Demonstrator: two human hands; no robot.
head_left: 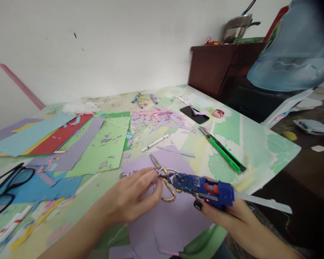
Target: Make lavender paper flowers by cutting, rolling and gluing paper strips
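My right hand (226,210) grips a blue hot glue gun (197,185) with a white glue stick (264,202) out of its back and a small red light lit. The gun's nozzle points left, at the fingertips of my left hand (136,192). Those fingers are pinched on a small purple paper piece (158,172), mostly hidden by them. Below the nozzle lie gold-handled scissors (169,196), on purple paper sheets (148,228). Whether the nozzle touches the paper piece I cannot tell.
A green utility knife (226,154) with its blade out and a black phone (194,114) lie to the right. Pink and purple scraps (159,117) cover the table's middle. Coloured sheets (56,138) and black glasses (9,183) are on the left. A marker (154,142) lies beyond the scissors.
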